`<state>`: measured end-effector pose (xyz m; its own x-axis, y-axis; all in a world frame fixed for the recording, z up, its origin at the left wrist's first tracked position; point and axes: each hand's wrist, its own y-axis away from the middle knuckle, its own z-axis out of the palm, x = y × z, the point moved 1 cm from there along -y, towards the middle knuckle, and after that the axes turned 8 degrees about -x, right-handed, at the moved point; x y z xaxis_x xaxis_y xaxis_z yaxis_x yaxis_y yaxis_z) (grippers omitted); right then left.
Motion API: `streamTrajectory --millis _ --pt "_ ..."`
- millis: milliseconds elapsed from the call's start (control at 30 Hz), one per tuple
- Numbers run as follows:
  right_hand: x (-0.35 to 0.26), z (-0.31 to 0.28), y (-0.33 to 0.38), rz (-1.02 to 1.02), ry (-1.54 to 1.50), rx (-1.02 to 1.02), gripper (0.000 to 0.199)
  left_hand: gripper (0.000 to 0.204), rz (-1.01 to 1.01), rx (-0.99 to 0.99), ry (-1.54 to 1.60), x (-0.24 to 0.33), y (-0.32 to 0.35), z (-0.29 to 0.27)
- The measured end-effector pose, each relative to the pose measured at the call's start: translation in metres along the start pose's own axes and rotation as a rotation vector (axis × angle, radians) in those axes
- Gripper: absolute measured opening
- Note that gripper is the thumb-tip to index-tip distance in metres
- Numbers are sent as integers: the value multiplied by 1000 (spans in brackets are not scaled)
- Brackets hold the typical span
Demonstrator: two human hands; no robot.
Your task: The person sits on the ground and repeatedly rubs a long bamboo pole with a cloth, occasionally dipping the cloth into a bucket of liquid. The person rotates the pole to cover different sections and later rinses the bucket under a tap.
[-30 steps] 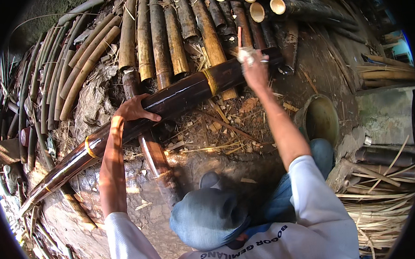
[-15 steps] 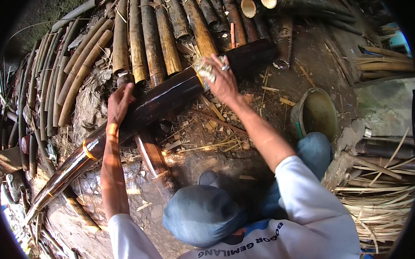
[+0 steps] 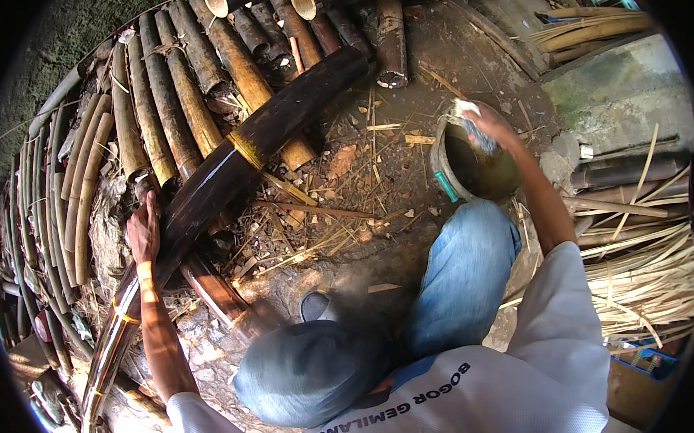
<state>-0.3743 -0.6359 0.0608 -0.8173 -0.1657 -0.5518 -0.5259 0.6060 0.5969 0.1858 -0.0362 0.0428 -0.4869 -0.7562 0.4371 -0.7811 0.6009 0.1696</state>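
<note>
A long dark bamboo pole (image 3: 206, 182), wet and shiny with yellowish rings at its joints, lies slantwise before me from lower left to upper middle. Against its left side rests my left hand (image 3: 143, 229), fingers stretched out and open, with no object seen in it. On my right stands a round bucket (image 3: 442, 164) with murky water inside and a green piece at its side. Over its opening, my right hand (image 3: 492, 125) is closed on a pale crumpled rag (image 3: 466, 107); part of the rag hangs below the fingers.
Several brown and blackened bamboo poles (image 3: 156, 101) lie side by side beyond the long one. Another pole (image 3: 215, 296) runs beneath it. Chips and split strips litter the ground. Thin bamboo slats (image 3: 644, 281) are piled at right, below a concrete slab (image 3: 620, 96).
My right hand has gone from the pole to the bucket, carrying the rag. The left hand stays by the pole. The whole view has swung to the right.
</note>
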Motion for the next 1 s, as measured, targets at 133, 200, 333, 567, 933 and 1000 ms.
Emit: streamTrajectory --millis 133,200,333,567,933,1000 --pt "94 61 -37 163 -65 306 36 70 -17 77 -22 -5 3 2" --pt "112 88 -49 27 1 427 35 71 -37 62 -27 -6 3 3" --pt "132 123 -56 -116 371 388 50 69 -28 19 -93 -7 3 4" --pt "173 116 -45 -161 436 147 23 68 -102 101 -103 -1 5 5" --pt "-79 35 52 -522 -503 97 41 71 -134 64 314 -6 2 -5" --pt "-167 62 38 -671 -384 -52 49 70 -142 109 573 -6 8 -8"
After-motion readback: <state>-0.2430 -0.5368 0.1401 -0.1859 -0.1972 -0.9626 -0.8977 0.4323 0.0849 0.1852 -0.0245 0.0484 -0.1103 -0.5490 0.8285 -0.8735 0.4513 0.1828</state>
